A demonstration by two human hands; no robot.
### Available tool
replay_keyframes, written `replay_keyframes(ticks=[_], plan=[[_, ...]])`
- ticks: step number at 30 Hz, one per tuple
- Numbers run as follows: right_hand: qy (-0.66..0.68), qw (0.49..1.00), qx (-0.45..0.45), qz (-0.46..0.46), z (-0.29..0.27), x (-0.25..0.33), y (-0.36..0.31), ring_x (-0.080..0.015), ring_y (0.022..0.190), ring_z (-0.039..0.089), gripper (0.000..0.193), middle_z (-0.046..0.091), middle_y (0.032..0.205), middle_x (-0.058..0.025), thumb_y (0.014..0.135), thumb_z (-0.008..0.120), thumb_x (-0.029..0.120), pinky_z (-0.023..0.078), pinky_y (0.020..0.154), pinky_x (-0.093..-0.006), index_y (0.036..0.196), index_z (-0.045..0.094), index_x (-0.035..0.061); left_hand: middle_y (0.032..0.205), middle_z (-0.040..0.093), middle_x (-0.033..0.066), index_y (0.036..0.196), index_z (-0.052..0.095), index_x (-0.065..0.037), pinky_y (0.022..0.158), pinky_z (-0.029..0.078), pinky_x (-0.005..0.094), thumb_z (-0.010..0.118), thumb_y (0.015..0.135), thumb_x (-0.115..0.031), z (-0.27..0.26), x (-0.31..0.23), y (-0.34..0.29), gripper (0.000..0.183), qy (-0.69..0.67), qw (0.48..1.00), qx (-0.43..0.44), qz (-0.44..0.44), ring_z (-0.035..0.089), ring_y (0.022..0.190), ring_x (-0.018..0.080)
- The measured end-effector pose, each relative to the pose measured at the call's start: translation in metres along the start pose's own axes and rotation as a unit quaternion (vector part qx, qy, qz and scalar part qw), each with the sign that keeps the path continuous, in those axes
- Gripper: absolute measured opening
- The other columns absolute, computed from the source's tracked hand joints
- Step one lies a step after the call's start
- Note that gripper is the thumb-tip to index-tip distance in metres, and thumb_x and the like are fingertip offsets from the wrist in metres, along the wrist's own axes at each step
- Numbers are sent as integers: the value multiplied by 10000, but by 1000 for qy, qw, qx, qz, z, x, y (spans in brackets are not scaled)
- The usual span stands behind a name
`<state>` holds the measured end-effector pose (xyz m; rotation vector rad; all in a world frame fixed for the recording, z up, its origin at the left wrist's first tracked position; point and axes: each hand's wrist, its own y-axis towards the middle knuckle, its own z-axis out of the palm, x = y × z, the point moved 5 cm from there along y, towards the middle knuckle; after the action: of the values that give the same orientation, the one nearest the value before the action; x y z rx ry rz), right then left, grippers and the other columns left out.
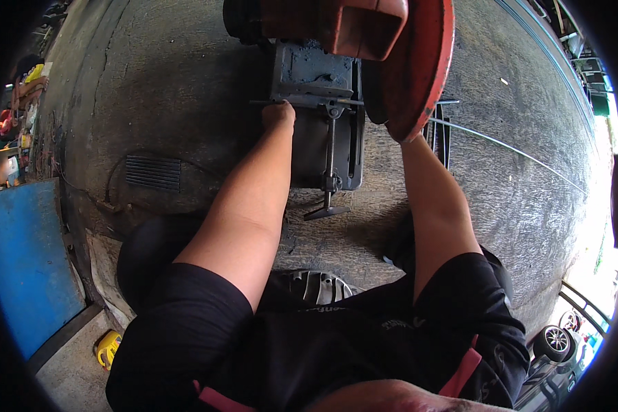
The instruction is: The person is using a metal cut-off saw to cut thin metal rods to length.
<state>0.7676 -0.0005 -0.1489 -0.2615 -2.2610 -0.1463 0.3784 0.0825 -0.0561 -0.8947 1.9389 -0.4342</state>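
A chop saw with a red blade guard (438, 75) and a dark metal base (353, 161) stands on the floor in front of me. Its vise (316, 90) has a threaded screw (330, 147) that ends in a handle (327, 212) near me. Across the vise lies a thin metal rod (351, 102), poking out on both sides. My left hand (279, 114) is closed around this rod at the vise's left side. My right hand (399, 132) is mostly behind the guard's lower edge, so its fingers are hidden.
Several short dark rods (153, 173) lie side by side on the floor at left. A long thin rod (522, 152) stretches right from the saw. A blue panel (31, 257) and a yellow tape measure (108, 349) are at far left. A car wheel (555, 341) shows lower right.
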Motion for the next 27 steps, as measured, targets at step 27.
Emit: replay_keyframes(ticks=[27], plan=[[69,990,-24,117,-20,-135,9,-342,1035,564,403,591,1120,-161,965,246,335,466,870,-423,1146,536,122,687,625,34,840,588,-48,463,463,292,628,867,-242,-21,-2,-24,200,-128,984,113,-48,601,531,158]])
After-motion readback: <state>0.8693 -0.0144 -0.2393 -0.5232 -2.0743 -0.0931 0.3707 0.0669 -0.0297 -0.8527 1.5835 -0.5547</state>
